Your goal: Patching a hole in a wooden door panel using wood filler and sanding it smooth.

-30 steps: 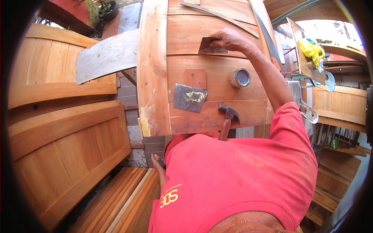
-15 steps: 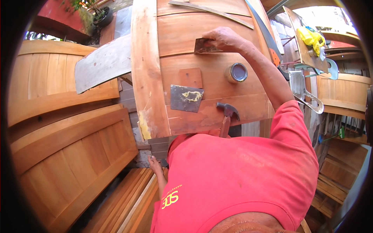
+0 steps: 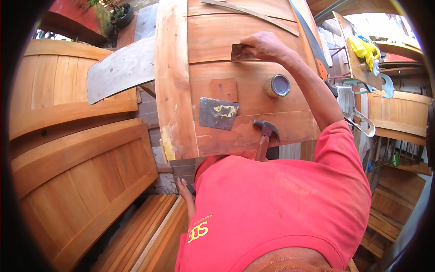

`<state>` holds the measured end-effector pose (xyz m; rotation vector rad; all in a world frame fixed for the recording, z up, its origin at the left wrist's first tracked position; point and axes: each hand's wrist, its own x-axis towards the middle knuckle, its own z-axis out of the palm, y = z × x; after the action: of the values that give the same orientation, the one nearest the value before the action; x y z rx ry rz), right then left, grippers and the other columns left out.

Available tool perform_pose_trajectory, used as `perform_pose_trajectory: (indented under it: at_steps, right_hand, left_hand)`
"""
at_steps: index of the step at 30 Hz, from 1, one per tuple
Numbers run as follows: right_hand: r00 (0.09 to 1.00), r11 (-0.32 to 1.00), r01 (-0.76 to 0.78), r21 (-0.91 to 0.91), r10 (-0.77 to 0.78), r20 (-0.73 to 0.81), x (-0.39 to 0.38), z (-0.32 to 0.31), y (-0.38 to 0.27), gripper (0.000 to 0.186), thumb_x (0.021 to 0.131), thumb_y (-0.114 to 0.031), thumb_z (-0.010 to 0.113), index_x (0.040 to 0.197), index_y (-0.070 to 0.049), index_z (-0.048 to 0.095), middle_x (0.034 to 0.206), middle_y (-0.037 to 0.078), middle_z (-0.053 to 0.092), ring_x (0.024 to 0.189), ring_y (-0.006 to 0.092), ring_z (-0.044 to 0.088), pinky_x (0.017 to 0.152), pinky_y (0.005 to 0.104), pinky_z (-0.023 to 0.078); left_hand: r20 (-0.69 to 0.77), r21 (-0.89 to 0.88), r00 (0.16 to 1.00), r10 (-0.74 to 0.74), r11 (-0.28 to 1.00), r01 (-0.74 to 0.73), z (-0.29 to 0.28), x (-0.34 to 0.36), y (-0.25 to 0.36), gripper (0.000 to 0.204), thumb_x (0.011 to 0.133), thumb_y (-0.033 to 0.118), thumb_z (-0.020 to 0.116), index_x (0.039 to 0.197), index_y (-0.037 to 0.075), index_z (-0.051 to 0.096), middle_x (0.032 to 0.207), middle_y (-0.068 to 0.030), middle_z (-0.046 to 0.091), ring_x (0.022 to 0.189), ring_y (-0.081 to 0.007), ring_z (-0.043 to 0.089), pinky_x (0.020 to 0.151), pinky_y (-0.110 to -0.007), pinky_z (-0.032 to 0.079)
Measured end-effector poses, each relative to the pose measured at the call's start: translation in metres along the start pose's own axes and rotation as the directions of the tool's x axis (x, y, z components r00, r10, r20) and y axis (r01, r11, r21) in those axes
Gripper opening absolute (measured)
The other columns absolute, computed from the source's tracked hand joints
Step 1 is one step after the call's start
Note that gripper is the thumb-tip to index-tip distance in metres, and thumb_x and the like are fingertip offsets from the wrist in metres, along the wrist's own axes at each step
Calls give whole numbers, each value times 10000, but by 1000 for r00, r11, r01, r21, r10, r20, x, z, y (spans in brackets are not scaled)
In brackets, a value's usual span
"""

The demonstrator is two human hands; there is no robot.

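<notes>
My right hand (image 3: 266,46) reaches over a panelled wooden door (image 3: 215,34) and grips a dark, flat scraper blade (image 3: 239,52), whose edge is against the wood beside a panel groove. Low at my side hangs my left hand (image 3: 185,190), fingers stretched out, with a small dark thing beside it that I cannot make out. Nearer me on the door lies a grey metal plate (image 3: 213,119) smeared with yellowish putty, partly over a small reddish wood piece (image 3: 224,89). An open round can (image 3: 277,86) stands to the right. A claw hammer (image 3: 266,133) rests at the near edge.
A handsaw (image 3: 312,50) and a thin wooden strip (image 3: 253,18) lie on the door. Wooden doors (image 3: 81,181) lean at left, above stacked boards (image 3: 136,231). A whitish board (image 3: 122,68) juts from the left. A pale plastic chair (image 3: 346,102) stands at right, near a yellow bag (image 3: 364,49).
My right hand and the scraper have shifted very slightly right along the door. My left hand has moved a little at my side. The view has shifted slightly; the tools lie as before.
</notes>
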<state>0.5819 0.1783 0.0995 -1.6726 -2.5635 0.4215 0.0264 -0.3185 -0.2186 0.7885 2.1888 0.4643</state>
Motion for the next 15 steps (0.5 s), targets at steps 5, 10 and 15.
perform_pose_trajectory:
  at_steps: [5,10,15]
  right_hand:
    - [999,999,-30,18,31,-15,-7,-7,1,230,954,-327,677,1007,-106,710,970,167,752,959,408,701,814,524,545]
    - [995,995,-96,-18,96,10,-11,-2,-3,244,950,-332,682,1026,-104,727,988,174,757,986,403,710,831,515,556]
    - [985,985,-167,27,166,44,-8,-1,5,269,931,-330,689,1073,-110,755,1004,181,763,988,401,716,843,500,563]
  left_hand:
    - [-96,19,995,6,1000,-4,-11,3,2,610,1105,509,527,1568,112,518,1091,-182,763,985,-319,737,845,-426,561]
    - [-118,-175,989,-91,982,69,-39,20,18,584,1123,469,515,1583,111,501,1039,-97,730,790,-186,683,662,-328,554]
    - [-244,-181,970,-22,983,-23,-57,27,61,528,1128,421,528,1534,84,546,1039,-99,732,762,-177,668,660,-323,546]
